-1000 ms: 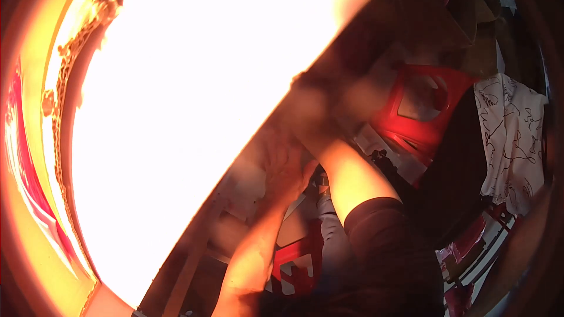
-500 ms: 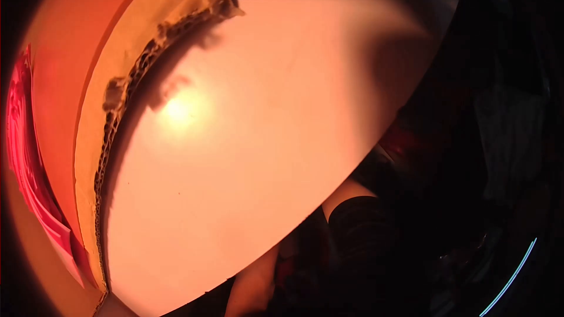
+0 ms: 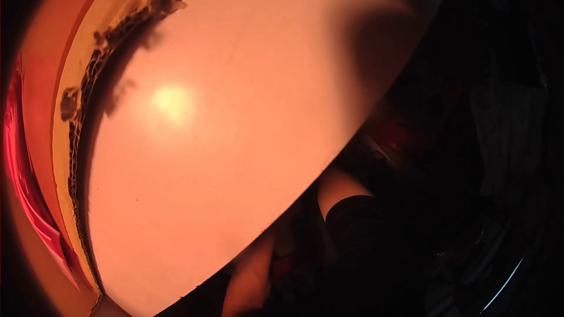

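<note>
A large pale board or sheet [image 3: 223,158], lit orange with a bright glare spot, fills the middle of the head view. Along its left side runs a strip of corrugated cardboard [image 3: 73,76] with a torn, ragged edge. Below the board's lower right edge shows what looks like a bare forearm [image 3: 249,282]. Farther right is another patch of skin, perhaps a wrist [image 3: 341,191], ending at a dark sleeve or band [image 3: 355,217]. Both run up behind the board, which covers whatever lies beyond. Neither of my hands shows, so what they touch is hidden.
Bright pink folded sheets [image 3: 26,182] stand at the far left, beside an orange-lit surface [image 3: 44,123]. A dark shadow [image 3: 382,47] falls on the board's upper right. The right side is very dark, with a thin bright line [image 3: 503,285] low down.
The board and the torn cardboard edge have shifted left in the view, the upper part most. Both patches of skin have moved slightly left.
</note>
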